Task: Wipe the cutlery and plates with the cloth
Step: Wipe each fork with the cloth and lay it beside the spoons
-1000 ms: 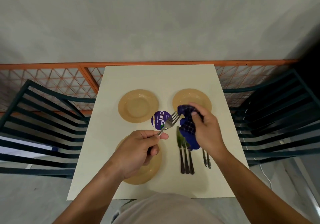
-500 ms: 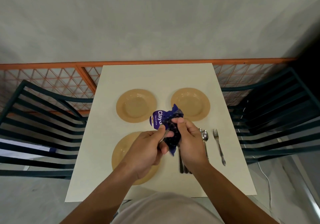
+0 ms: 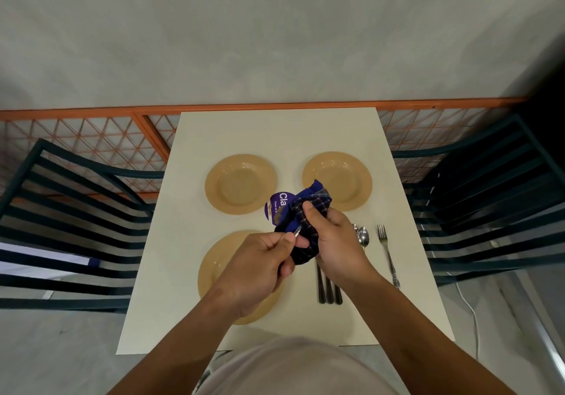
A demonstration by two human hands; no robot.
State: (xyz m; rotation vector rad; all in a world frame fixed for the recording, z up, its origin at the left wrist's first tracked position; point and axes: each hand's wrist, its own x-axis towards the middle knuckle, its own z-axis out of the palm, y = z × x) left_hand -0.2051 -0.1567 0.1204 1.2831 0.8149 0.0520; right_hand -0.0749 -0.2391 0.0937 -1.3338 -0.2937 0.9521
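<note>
two hands meet over the cream table, just nearer the person than the purple round sticker at the table's centre. left hand is curled into a fist w/ thumb & forefinger pinching a thin metal handle; only a short silver bit shows, the rest is buried in cloth, so can't tell which kind of cutlery it is. right hand is wrapped round the dark blue checked cloth, fingers curled & squeezing it around that piece; the cloth's top corner sticks up past the sticker & overlaps the rim of the far right plate.

rel. to the sticker: far left plate sits just behind-left of it, touching its edge in view; far right plate behind-right; near plate in front-left, mostly covered by the left hand & forearm. three dark handles lie side by side in front-right of the sticker, their top ends hidden under the right wrist. further right, a spoon just beside the right hand, then a fork lying alone, tines pointing away from the person.

dark green slatted chairs flank the table both sides; orange lattice railing behind.
</note>
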